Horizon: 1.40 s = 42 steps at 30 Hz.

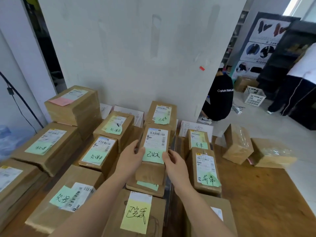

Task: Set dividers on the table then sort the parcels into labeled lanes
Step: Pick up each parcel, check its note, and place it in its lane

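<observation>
Brown parcels [154, 151] w/ green notes [153, 156]; yellow note [136, 217]; pink note [61, 101].

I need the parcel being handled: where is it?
Head view, centre: the parcel is held between left hand and right hand, over the middle stack, beyond the yellow-note parcel.
</observation>
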Each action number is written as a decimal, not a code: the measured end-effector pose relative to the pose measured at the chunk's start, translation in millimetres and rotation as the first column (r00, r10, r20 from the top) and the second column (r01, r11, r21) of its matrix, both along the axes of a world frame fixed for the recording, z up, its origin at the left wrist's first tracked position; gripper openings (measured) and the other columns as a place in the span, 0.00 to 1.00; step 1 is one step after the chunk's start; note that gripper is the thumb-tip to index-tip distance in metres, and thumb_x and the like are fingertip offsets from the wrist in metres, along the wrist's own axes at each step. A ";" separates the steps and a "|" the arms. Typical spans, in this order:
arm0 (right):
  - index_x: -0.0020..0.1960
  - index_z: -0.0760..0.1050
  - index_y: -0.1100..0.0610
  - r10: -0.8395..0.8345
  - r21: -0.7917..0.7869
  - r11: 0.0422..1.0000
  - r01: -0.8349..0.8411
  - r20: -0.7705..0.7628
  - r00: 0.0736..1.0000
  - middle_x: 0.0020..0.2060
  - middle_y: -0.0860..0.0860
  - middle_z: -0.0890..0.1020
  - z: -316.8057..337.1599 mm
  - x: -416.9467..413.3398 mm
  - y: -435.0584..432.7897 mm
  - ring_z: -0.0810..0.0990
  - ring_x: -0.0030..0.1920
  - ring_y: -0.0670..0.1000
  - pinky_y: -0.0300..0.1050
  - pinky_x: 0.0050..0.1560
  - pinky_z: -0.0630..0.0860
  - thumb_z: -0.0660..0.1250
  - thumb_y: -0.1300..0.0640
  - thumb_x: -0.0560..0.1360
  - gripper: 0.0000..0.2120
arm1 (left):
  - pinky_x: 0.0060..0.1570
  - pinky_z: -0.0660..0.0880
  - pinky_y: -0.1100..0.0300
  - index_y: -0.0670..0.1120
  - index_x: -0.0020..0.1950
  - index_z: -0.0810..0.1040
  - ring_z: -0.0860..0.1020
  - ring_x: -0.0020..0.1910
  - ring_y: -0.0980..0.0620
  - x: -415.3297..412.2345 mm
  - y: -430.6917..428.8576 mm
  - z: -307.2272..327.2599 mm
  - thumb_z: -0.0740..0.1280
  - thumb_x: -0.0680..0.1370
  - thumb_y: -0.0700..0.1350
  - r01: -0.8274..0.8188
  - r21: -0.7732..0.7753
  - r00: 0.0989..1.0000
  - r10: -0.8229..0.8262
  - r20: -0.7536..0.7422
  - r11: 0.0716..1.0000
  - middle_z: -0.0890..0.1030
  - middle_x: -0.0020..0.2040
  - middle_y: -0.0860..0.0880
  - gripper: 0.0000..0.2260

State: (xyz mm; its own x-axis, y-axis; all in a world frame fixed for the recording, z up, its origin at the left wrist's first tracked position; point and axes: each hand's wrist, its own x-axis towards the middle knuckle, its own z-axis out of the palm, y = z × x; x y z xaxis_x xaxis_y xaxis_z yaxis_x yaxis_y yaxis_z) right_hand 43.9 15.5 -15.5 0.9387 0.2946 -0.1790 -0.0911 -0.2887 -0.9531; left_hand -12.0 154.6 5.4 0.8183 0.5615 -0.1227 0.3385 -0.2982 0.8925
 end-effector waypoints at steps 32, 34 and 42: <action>0.75 0.62 0.48 0.274 -0.777 0.528 0.342 0.537 0.798 0.74 0.50 0.65 56.9 33.5 -342.1 0.59 0.75 0.53 0.54 0.74 0.56 0.60 0.41 0.79 0.27 | 0.70 0.63 0.50 0.50 0.74 0.65 0.64 0.73 0.48 66.3 -308.0 40.5 0.61 0.80 0.53 0.315 0.865 0.906 -0.396 -0.151 0.390 0.68 0.73 0.51 0.23; 0.74 0.62 0.49 0.284 -0.789 0.513 0.339 0.528 0.800 0.74 0.50 0.65 56.3 37.3 -362.1 0.60 0.75 0.53 0.53 0.74 0.57 0.60 0.41 0.78 0.27 | 0.70 0.62 0.49 0.49 0.74 0.64 0.64 0.73 0.48 70.9 -329.1 36.8 0.62 0.80 0.52 0.325 0.855 0.905 -0.396 -0.157 0.403 0.68 0.73 0.51 0.23; 0.73 0.65 0.50 0.278 -0.811 0.498 0.308 0.485 0.829 0.71 0.52 0.68 44.7 71.6 -411.5 0.63 0.73 0.54 0.52 0.71 0.60 0.61 0.41 0.78 0.26 | 0.69 0.64 0.50 0.49 0.72 0.67 0.67 0.71 0.49 109.4 -376.8 28.7 0.63 0.79 0.52 0.359 0.863 0.891 -0.407 -0.203 0.355 0.71 0.71 0.50 0.22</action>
